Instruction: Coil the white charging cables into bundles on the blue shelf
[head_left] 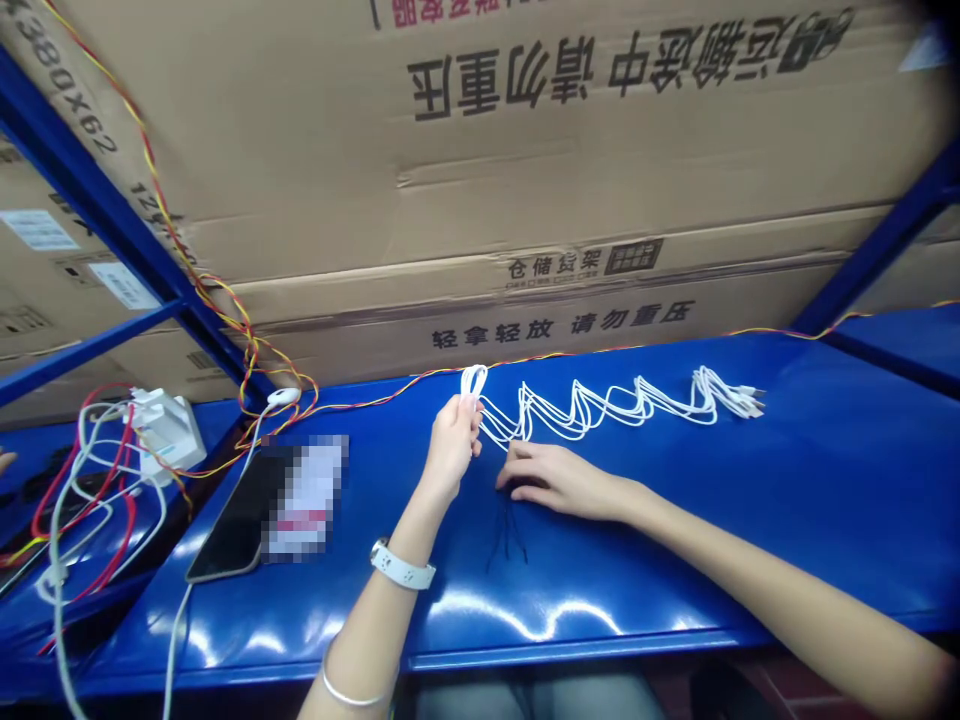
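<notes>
**A:** We're looking down on the blue shelf (825, 500), and the left hand (452, 445) is up off the surface. What has it got?

**B:** The looped end of the white cables (600, 405). The fingers are curled shut around the loop, which pokes out just above the knuckles.

**A:** And the rest of the bundle?

**B:** It lies in a zigzag across the shelf, running away to the right, with the plug ends (750, 400) fanned out at the far end. It sits close to the foot of the cardboard boxes (525, 180) stacked behind.

**A:** Right hand (551, 478)?

**B:** Palm down on the shelf, just beside the left. The fingers (517, 462) are stretched out and close together, gripping nothing that I can see, with the tips just short of the first bend of cable. Thin black strands (506, 540) stick out from under the hand toward the near edge.

**A:** Wrists?

**B:** There's a white wristwatch (401, 570) on the left arm, and a slim bangle (352, 692) lower down.

**A:** Over on the left side?

**B:** A dark phone (232, 520) lies flat, well apart from both hands, with a white lead running to it. A blurred card (307, 495) sits against its right edge. Beyond that is a white charger block (171, 425) in a tangle of red and white leads. A red and yellow twisted wire (247, 340) drops down the shelf post and trails along the back edge.
</notes>
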